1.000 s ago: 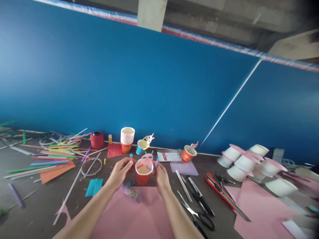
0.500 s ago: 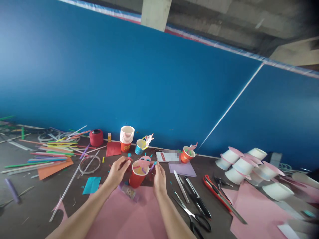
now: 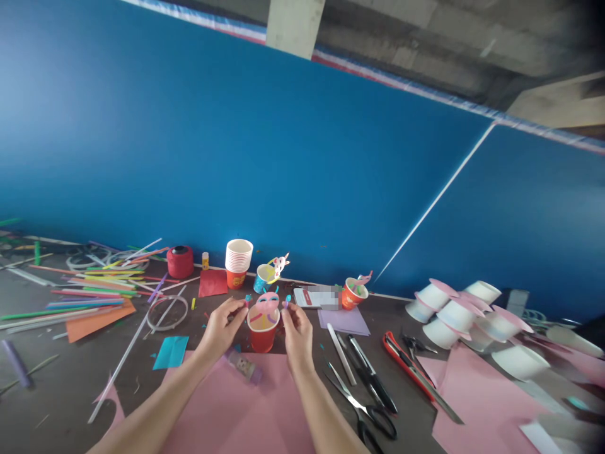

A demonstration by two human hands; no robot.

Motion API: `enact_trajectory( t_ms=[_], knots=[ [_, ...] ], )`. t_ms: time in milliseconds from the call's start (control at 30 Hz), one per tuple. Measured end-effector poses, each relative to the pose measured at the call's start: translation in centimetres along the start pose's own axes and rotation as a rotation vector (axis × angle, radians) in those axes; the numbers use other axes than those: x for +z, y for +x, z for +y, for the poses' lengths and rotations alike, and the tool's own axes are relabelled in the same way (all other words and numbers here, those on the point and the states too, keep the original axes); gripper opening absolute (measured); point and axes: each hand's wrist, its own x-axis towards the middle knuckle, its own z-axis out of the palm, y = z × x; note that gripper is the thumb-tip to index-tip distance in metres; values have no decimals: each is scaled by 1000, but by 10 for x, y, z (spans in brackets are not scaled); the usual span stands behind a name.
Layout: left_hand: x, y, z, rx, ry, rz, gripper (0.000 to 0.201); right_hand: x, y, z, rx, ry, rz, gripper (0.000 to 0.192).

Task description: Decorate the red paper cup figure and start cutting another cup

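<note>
A blue wall backs a dark counter crowded with craft supplies. Pink paper sheets lie at the near edge under the forearms, and more pink paper lies to the right below a heap of overturned white cups. Coloured straws spread over the far left, beside an orange sheet. Scissors and a red-handled utility knife lie right of the hands. Against the wall stand a stack of paper cups, a red spool, a blue decorated cup and an orange decorated cup.

Between the hands, upright at the far edge of the pink paper, stands the red paper cup with a pink cut-out face on its far rim. The left hand pinches a small pink-and-blue piece at the cup's left rim, fingers narrow. The right hand pinches a small blue-tipped piece at the right rim, fingers likewise close together. A glue stick lies on the pink paper just beside the left wrist.
</note>
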Motion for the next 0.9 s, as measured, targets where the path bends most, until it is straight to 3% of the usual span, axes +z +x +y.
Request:
enact_trajectory(
  t_ms=[267,433,767,900],
  knots=[
    [1,-2,4,75,57,-72,26,0,-1,-9,44,1,-72,31],
    [1,-2,4,66,27,-69,26,1,0,-10,131,58,-83,35],
    [3,-4,2,32,-48,-101,27,-4,3,-15,74,-39,-68,36],
    [5,-4,-2,7,-50,-112,29,-4,3,-15,114,36,-94,32]
  ],
)
